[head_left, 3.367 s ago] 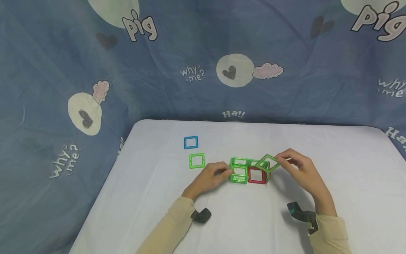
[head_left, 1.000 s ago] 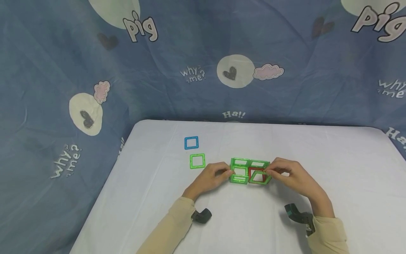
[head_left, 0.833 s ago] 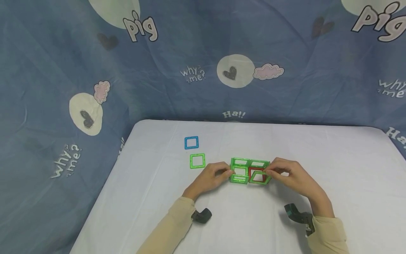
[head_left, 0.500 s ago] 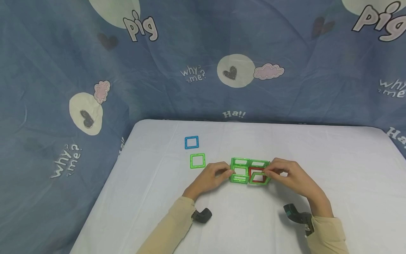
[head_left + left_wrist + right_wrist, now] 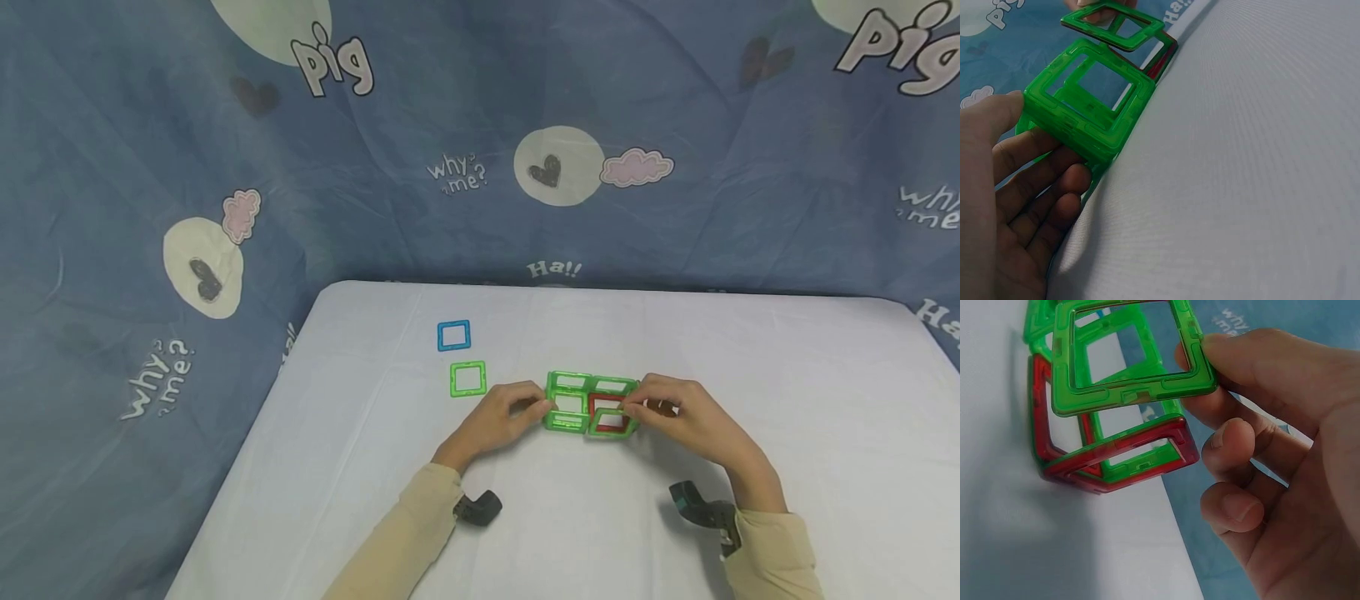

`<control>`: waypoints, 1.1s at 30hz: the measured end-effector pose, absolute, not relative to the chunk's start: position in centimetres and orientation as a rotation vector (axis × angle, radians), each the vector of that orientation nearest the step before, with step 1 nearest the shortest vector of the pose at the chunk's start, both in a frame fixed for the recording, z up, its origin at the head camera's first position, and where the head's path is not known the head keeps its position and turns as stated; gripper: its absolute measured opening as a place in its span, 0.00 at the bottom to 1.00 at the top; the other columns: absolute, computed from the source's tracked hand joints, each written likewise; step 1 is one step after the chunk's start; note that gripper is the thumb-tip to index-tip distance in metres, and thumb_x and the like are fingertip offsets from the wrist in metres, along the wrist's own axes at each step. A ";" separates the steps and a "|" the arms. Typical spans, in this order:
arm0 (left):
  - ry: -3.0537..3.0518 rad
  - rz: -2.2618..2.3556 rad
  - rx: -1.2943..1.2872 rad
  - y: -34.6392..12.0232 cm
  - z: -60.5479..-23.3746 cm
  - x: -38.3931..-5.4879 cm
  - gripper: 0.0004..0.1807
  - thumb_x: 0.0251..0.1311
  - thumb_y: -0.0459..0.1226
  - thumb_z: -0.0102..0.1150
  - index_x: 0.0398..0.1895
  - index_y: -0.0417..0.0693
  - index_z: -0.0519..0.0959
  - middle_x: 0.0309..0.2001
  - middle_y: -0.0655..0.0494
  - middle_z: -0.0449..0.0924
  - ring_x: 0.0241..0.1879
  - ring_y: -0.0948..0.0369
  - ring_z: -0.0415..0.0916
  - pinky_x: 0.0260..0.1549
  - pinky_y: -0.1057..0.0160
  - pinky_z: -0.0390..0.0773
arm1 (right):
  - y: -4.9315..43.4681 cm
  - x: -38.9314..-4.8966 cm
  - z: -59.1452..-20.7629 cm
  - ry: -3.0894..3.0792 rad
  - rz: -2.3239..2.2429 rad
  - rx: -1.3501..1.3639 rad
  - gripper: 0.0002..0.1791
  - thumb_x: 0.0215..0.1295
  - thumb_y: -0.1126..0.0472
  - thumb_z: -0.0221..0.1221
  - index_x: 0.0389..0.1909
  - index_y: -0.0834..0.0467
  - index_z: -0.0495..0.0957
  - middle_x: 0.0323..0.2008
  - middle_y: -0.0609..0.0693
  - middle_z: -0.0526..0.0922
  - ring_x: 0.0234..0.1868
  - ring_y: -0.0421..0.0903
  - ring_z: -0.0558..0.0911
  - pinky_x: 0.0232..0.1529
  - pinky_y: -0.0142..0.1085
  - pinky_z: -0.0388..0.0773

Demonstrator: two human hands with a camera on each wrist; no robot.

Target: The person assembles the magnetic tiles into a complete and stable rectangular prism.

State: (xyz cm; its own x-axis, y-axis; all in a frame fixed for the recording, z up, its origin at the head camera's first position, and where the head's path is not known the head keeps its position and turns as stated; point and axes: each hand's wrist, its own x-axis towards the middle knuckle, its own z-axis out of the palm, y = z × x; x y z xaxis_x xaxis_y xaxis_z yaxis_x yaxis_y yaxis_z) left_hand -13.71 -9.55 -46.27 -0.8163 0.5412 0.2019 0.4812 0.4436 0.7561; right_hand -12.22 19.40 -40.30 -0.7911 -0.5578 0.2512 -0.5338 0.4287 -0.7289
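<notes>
My left hand [image 5: 498, 417] grips the left end of a box-like build of magnetic tiles [image 5: 1072, 128], with the thumb on its upper edge and fingers against the side. Green square frames make up most of it. A red square tile [image 5: 1039, 406] stands in the right half, and another red-edged tile [image 5: 1116, 442] stands at its right end. My right hand [image 5: 693, 417] pinches a green square tile [image 5: 1135, 395] by a corner between thumb and index finger. That tile leans over the front of the right half, overlapping the red one in the head view.
Left of the build, a blue square tile [image 5: 440, 336] and a green square tile [image 5: 453, 380] lie flat on the white-covered table [image 5: 562, 517]. A printed blue cloth [image 5: 420, 233] hangs behind the table's far edge. Dark wrist cameras [image 5: 480, 508] jut from both sleeves.
My right hand has brought the pinched green tile down and left from above the build's right end to its front right side. The left hand has kept its grip in place.
</notes>
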 end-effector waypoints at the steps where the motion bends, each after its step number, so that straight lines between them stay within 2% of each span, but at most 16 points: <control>1: 2.610 1.332 0.928 -9.5 -46.3 -13.7 0.10 0.60 0.53 0.45 0.34 0.65 0.75 0.33 0.72 0.75 0.36 0.73 0.71 0.43 0.71 0.72 | 19.5 -12.3 -40.5 2.633 -1.323 -1.005 0.05 0.55 0.61 0.59 0.33 0.48 0.79 0.26 0.40 0.77 0.24 0.34 0.69 0.22 0.26 0.68; 5: 2.611 1.331 0.928 -9.6 -46.2 -13.7 0.11 0.60 0.53 0.45 0.34 0.65 0.75 0.33 0.73 0.75 0.36 0.73 0.70 0.43 0.72 0.72 | 19.5 -12.4 -40.8 2.632 -1.314 -1.003 0.05 0.55 0.60 0.59 0.33 0.49 0.79 0.26 0.40 0.77 0.24 0.33 0.69 0.22 0.25 0.68; 13: 2.614 1.336 0.949 -9.6 -46.1 -13.6 0.11 0.60 0.53 0.45 0.35 0.63 0.76 0.34 0.72 0.76 0.37 0.73 0.71 0.43 0.71 0.72 | 18.6 -11.9 -39.9 2.645 -1.314 -0.983 0.07 0.51 0.68 0.61 0.31 0.54 0.80 0.24 0.46 0.77 0.24 0.37 0.68 0.23 0.27 0.67; 20: 2.608 1.329 0.935 -9.6 -46.1 -13.7 0.11 0.60 0.53 0.45 0.35 0.64 0.76 0.34 0.72 0.76 0.37 0.74 0.71 0.43 0.72 0.72 | 19.2 -12.4 -40.8 2.663 -1.254 -0.999 0.06 0.53 0.62 0.61 0.33 0.49 0.80 0.27 0.39 0.77 0.26 0.32 0.69 0.26 0.25 0.69; 27: 2.602 1.349 0.959 -9.7 -46.1 -13.8 0.11 0.60 0.52 0.45 0.35 0.62 0.76 0.34 0.70 0.76 0.37 0.73 0.71 0.43 0.71 0.72 | 19.3 -12.5 -41.2 2.640 -1.271 -1.014 0.06 0.54 0.60 0.60 0.34 0.49 0.80 0.28 0.41 0.78 0.26 0.33 0.69 0.25 0.25 0.68; 33: 2.602 1.348 0.949 -9.6 -46.1 -13.7 0.10 0.60 0.52 0.45 0.35 0.65 0.75 0.33 0.73 0.75 0.37 0.74 0.71 0.43 0.72 0.72 | 19.1 -12.4 -41.0 2.649 -1.260 -1.002 0.06 0.54 0.61 0.60 0.33 0.48 0.80 0.27 0.39 0.77 0.26 0.32 0.69 0.25 0.25 0.68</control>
State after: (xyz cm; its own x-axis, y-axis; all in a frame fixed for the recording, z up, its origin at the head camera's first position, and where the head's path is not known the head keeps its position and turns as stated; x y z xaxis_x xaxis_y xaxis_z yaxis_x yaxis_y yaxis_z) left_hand -13.71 -9.62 -46.08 -0.8084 0.5469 0.2177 0.4932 0.4273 0.7577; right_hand -12.42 19.14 -41.02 -0.7904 -0.5691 0.2266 -0.5350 0.4612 -0.7079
